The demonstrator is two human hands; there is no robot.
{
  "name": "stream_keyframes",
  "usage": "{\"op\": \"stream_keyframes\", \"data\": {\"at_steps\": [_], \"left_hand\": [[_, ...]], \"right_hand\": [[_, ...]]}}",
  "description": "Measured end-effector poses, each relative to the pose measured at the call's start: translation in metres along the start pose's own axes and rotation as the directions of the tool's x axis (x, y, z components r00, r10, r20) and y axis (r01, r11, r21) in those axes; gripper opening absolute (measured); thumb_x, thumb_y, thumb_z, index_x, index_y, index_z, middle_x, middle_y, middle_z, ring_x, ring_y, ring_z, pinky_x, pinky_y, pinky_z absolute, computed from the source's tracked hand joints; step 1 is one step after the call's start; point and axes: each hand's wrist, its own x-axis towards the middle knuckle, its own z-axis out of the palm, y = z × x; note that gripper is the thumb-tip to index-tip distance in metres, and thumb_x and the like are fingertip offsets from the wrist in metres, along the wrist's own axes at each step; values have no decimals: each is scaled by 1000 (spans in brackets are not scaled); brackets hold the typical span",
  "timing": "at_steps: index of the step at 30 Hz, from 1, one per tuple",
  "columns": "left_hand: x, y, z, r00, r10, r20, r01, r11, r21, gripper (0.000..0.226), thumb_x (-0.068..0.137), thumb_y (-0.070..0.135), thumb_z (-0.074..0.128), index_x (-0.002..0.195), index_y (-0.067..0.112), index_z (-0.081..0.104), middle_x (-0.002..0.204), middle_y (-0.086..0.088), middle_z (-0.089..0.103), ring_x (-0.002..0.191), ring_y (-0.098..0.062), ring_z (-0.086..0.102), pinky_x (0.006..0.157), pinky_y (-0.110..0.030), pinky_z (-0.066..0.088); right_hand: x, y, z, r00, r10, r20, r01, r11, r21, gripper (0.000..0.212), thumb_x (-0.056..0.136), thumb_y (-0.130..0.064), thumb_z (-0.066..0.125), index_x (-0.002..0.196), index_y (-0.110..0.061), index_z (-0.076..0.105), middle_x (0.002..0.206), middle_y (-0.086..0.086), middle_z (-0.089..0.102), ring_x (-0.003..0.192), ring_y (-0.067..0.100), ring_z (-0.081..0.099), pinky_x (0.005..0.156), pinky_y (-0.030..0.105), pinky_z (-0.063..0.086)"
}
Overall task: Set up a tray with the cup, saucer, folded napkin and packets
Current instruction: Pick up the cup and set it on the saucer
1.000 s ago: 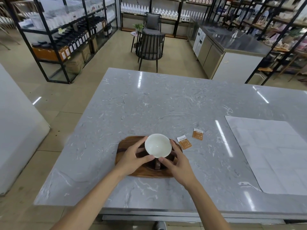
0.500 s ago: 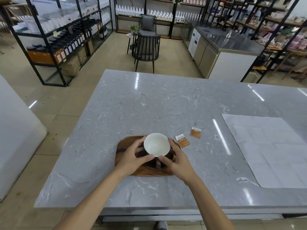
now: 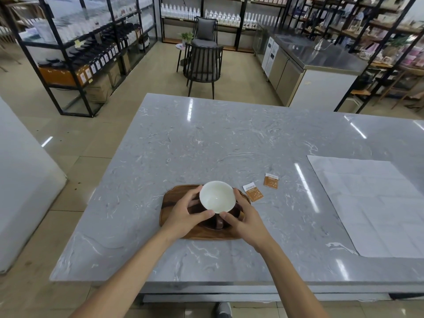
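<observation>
Both hands hold the cup (image 3: 217,200) over the wooden tray (image 3: 174,198). The left hand (image 3: 185,214) curls its fingers round the cup's left side, thumb near the rim at the front; the right hand (image 3: 246,220) grips the right side, thumb likewise at the front rim. The cup is white and glossy inside, dark brown outside, with a dark handle pointing toward the person between the two thumbs. It sits over a dark saucer (image 3: 213,224) on the tray; whether the cup touches the saucer cannot be told.

The tray is an oval-cornered slab of brown wood with visible grain, lying near the front edge of the grey marble-patterned table (image 3: 206,138).

Just right of the tray lies an orange packet (image 3: 253,192) with a white top band; a second orange packet (image 3: 271,181) lies a little farther right. Both carry small print and pale dots, too small to read.

Farther right, a large white unfolded napkin (image 3: 371,207) lies flat on the table, its fold creases showing.

Bottles and jars on the shelves (image 3: 91,49) behind bear labels that are illegible.
</observation>
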Motion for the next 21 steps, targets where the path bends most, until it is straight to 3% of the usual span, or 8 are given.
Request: {"op": "stream_keyframes", "data": {"at_steps": [4,7,12,14,17,21], "left_hand": [[1,-1,0,1000,-1,19,2,1000,-27,76,68,41,89,128,63,48,134,34,54,126,4,53,96,-19,46],[2,0,-5,999,-1,52,2,1000,-24,77,68,42,88,131,61,48,136,33,54,126,3,54,102,-26,48],[-1,10,-11,1000,23,1,-23,997,80,78,76,56,76,144,50,38,142,33,46,129,9,48,97,-20,46],[-2,15,-7,992,102,-69,-86,976,198,74,83,52,69,149,41,36,150,22,44,134,1,43,100,-25,48],[-4,25,10,957,257,-134,-189,904,384,62,91,39,66,147,27,43,149,7,49,140,-14,40,112,-38,41],[-5,45,50,899,435,-58,-351,793,498,54,92,20,67,143,14,50,147,0,52,151,-21,26,119,-35,28]], "right_hand": [[0,1,0,1000,0,1,0,1000,20,66,90,-25,77,138,-52,41,131,-41,51,121,-13,54,88,7,49],[0,-1,-1,1000,0,11,0,999,35,67,91,-26,77,137,-56,38,134,-34,49,118,-17,53,84,4,48],[-9,2,-1,999,-19,-33,21,999,43,67,93,-24,74,148,-40,39,146,-19,46,133,-6,46,95,11,49],[-19,8,-6,995,-28,-95,32,999,43,65,93,-23,74,148,-37,41,144,-19,50,127,-12,50,90,8,50],[-36,21,-22,986,-18,-166,11,999,-39,54,95,-30,71,139,-48,46,135,-32,51,125,-11,51,85,9,52],[-60,46,-55,981,-11,-195,-26,983,-183,40,99,-34,65,135,-42,49,138,-14,51,126,1,51,85,11,54]]}}
